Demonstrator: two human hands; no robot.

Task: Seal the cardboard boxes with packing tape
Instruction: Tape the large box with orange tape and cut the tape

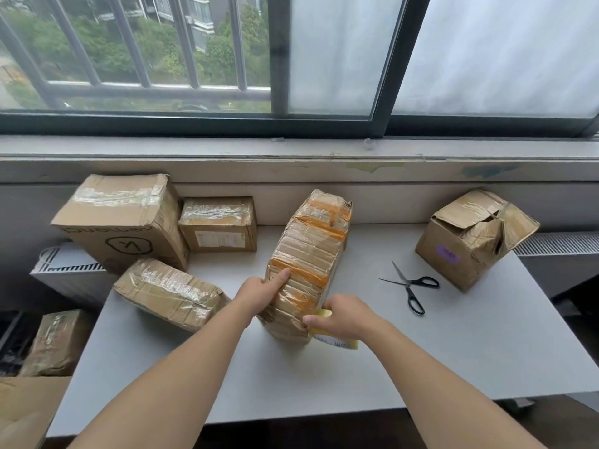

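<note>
A tall cardboard box (308, 254) wrapped in clear and orange tape stands on its narrow side in the middle of the white table (421, 351). My left hand (259, 294) grips its near left edge, with the index finger stretched along the top face. My right hand (340, 315) holds a yellowish roll of packing tape (327, 338) against the box's near right corner; the hand hides most of the roll.
Black scissors (411, 286) lie open to the right. A crumpled box (470, 238) with a purple label sits at the far right. Three taped boxes (123, 218) (218, 225) (171, 294) crowd the left side. Another box (55, 341) lies below the table's left edge.
</note>
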